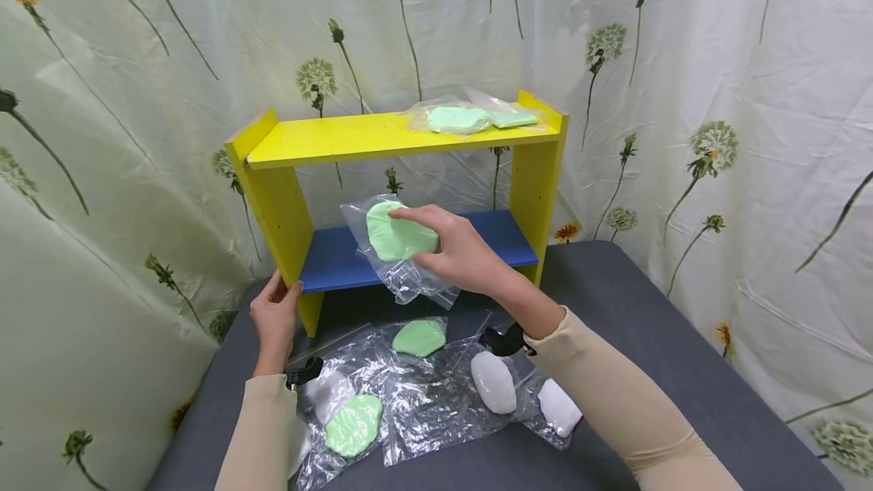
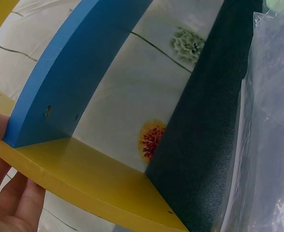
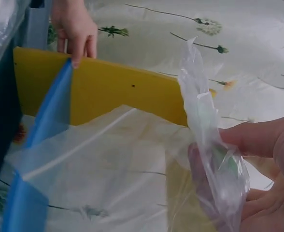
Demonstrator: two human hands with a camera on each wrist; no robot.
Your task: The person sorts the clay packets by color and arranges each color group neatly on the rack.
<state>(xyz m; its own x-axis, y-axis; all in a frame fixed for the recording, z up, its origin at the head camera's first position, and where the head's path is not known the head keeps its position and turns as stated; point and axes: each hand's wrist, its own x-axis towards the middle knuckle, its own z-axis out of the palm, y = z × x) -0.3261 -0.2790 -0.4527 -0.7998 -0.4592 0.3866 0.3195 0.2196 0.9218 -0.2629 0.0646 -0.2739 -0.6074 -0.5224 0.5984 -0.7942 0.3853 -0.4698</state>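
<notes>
My right hand (image 1: 464, 252) pinches a clear plastic bag with a flat light-green lump (image 1: 392, 232) inside, in front of the shelf unit's opening. In the right wrist view, that plastic bag (image 3: 207, 130) is seen nearly edge-on between thumb and fingers. My left hand (image 1: 275, 317) grips the front edge of the yellow left side panel (image 1: 276, 211). Its thumb lies by the end of the blue shelf (image 2: 50, 87), with the other fingers behind the panel. Two more bagged green lumps (image 1: 458, 120) lie on the right part of the yellow top shelf (image 1: 334, 139).
Bagged lumps lie on the dark grey table (image 1: 593, 294) before the unit: a green one (image 1: 419, 337), another green one (image 1: 355, 425), a white one (image 1: 493, 383) and a smaller white one (image 1: 559, 406). Behind hangs a flower-patterned curtain (image 1: 682, 97).
</notes>
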